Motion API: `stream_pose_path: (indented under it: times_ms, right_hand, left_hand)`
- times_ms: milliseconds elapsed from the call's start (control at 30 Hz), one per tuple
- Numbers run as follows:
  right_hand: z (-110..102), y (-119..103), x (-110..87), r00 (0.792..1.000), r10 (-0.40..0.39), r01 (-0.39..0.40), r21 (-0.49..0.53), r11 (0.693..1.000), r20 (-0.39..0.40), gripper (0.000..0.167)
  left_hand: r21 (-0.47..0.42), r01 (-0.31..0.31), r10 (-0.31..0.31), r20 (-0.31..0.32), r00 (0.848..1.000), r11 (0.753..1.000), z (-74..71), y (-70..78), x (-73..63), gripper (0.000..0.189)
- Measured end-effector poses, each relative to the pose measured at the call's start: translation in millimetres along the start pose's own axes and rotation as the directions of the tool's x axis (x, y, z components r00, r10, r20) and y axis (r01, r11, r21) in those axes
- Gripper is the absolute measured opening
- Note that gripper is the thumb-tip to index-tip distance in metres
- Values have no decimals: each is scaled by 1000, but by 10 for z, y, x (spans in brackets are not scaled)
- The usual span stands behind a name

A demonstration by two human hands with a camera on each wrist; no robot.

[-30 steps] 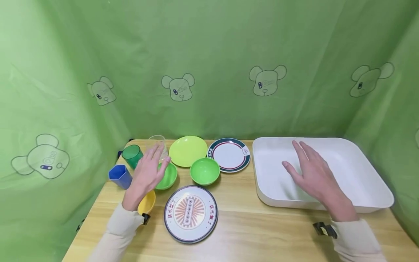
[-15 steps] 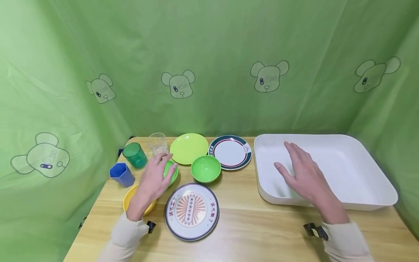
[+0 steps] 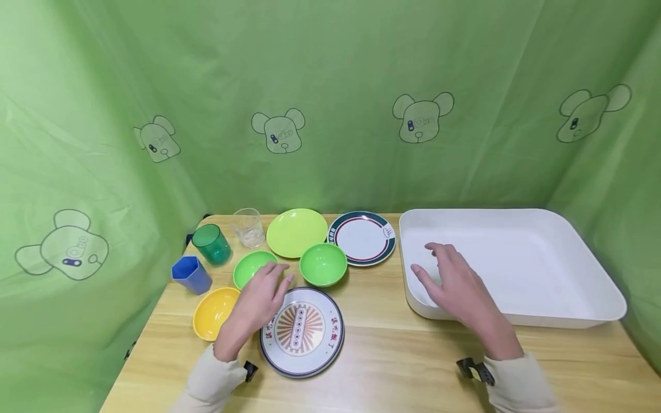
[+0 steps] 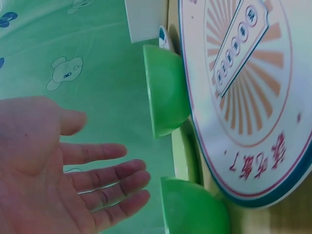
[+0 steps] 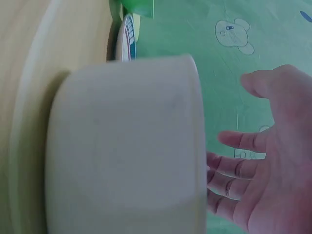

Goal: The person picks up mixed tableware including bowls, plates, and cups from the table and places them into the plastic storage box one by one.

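Note:
My left hand (image 3: 258, 301) hovers above the left edge of the plate (image 3: 304, 358) with the red sunburst print, which appears stacked on another. Its fingers are loosely bent and hold nothing; in the left wrist view the palm (image 4: 34, 161) is bare. Just beyond it sits a green bowl (image 3: 250, 267), partly covered by the fingers, with a second green bowl (image 3: 323, 265) to its right. A yellow bowl (image 3: 212, 315) stands left of the hand. My right hand (image 3: 462, 289) is held over the left front part of a white tray (image 3: 563, 321), also holding nothing.
Along the left side stand a blue hexagonal cup (image 3: 192, 276), a green cup (image 3: 214, 246) and a clear glass (image 3: 249, 232). Towards the back lie a yellow-green plate (image 3: 296, 232) and a dark-rimmed white plate (image 3: 361, 238). A green curtain (image 3: 330, 155) encloses the wooden table (image 3: 392, 367).
My left hand has moved right and nearer, from over the left green bowl towards the printed plate, uncovering the yellow bowl. My right hand has shifted left and nearer over the tray.

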State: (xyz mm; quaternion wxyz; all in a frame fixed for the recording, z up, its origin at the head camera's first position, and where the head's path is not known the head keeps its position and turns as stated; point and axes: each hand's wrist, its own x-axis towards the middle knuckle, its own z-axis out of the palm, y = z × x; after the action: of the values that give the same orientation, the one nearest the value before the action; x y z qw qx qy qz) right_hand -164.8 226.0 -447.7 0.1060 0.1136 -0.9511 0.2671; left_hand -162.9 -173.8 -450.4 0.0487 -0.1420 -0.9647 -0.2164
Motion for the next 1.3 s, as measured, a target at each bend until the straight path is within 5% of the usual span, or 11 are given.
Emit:
stream_pose_path:
  times_ms: [400,633,867,1033,1300]
  right_hand:
    - [218,-194,6,998,44,-41,-51,998,49,48]
    - [317,-195,-16,996,71,-66,-81,995,60,33]
    - [402,-202,-33,995,75,-67,-107,992,67,25]
    - [456,-220,-34,999,38,-33,-130,991,32,20]
    - [522,-238,-49,999,-30,22,-203,979,-39,20]
  left_hand:
    - [26,15,-17,91,996,1000,180,51,-20,37]
    - [145,-12,-5,118,993,989,278,70,-27,29]
    - [232,24,-66,176,982,972,298,113,-49,28]
    - [315,41,-115,221,968,948,351,96,-69,39]
    - [363,61,-142,200,970,930,419,79,-67,39]
